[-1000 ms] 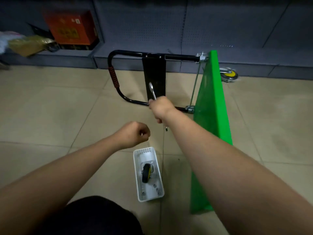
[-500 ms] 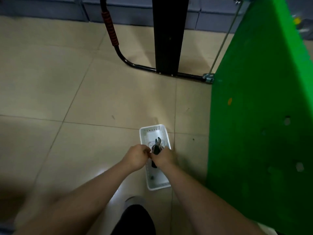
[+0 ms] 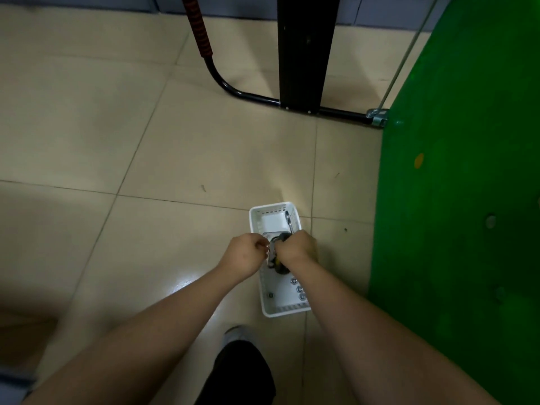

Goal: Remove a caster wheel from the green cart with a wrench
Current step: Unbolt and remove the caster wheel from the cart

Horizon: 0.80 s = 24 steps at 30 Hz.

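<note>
The green cart (image 3: pixel 455 200) stands tipped on its side along the right edge of the view, its flat deck facing left; its black handle frame (image 3: pixel 304 54) lies across the tiled floor (image 3: pixel 146 141) at the top, long bar running left to right toward a metal hinge bracket (image 3: pixel 377 117) at the deck's edge. A white basket (image 3: pixel 257 217) sits on the floor just left of the deck, its long axis running away from the person. Both hands meet over its middle. The right hand (image 3: pixel 298 249) is curled around the wrench (image 3: pixel 289 222), whose shaft points away and slightly left, the far end lying along the basket's right wall. A dark caster wheel (image 3: pixel 277 263) shows between the 2 hands inside the basket; how it points is hidden. The left hand (image 3: pixel 247 254) is curled with fingertips pinched near the wheel, but what it pinches, if anything, is too small to tell. Several loose nuts (image 3: pixel 298 287) lie in the basket's near end. The floor is open to the left of the basket; to its right only a narrow strip of tile separates it from the deck. A shoe tip (image 3: pixel 236 333) is near the basket's near end.
</note>
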{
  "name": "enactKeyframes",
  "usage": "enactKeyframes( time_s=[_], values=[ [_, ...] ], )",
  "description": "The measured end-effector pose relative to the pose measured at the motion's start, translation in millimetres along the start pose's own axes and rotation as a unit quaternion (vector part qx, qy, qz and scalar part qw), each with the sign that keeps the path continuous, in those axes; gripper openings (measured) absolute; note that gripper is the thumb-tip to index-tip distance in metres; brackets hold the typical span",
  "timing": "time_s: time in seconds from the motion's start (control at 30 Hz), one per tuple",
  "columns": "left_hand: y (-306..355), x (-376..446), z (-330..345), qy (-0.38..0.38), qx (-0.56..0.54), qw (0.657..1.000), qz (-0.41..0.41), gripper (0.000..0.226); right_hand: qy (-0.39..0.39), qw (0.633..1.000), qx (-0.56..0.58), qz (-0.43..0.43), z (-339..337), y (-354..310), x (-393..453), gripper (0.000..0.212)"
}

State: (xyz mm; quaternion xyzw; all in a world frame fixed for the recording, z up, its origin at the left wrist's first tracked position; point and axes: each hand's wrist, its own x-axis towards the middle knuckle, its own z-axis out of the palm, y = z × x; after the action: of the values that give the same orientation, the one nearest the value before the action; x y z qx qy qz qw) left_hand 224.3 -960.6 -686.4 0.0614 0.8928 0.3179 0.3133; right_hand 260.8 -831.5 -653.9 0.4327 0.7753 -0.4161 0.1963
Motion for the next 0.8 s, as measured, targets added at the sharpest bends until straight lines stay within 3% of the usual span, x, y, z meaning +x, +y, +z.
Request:
enactKeyframes(
  time_s=[0.13, 0.23, 0.4, 0.57, 0.8],
  values=[
    [7.1, -3.3, -3.4, 0.035, -0.056, 0.998, 0.010, 0.025, 0.022, 0.999, 0.027, -0.029, -30.1, -8.5, -13.4, 0.017],
    [11.3, -3.5, 8.2, 0.015, -0.058, 0.998, 0.023, 0.028, 0.066, 0.995, 0.025, -0.065, -48.2, -10.4, -15.8, 0.019],
    [11.1, -1.1, 42.7, -0.041, 0.082, 0.994, 0.058, 0.029, 0.122, 0.990, 0.021, -0.071, -65.1, 4.9, -10.8, 0.029],
    [-7.4, 7.8, 79.8, -0.123, 0.224, 0.960, 0.117, 0.024, 0.150, 0.988, 0.001, -0.023, -59.2, 45.0, -7.9, 0.035],
    [-16.3, 15.3, 110.3, -0.125, 0.353, 0.906, 0.198, 0.029, 0.184, 0.983, 0.005, 0.015, -53.0, 78.1, 1.1, 0.036]
  ],
)
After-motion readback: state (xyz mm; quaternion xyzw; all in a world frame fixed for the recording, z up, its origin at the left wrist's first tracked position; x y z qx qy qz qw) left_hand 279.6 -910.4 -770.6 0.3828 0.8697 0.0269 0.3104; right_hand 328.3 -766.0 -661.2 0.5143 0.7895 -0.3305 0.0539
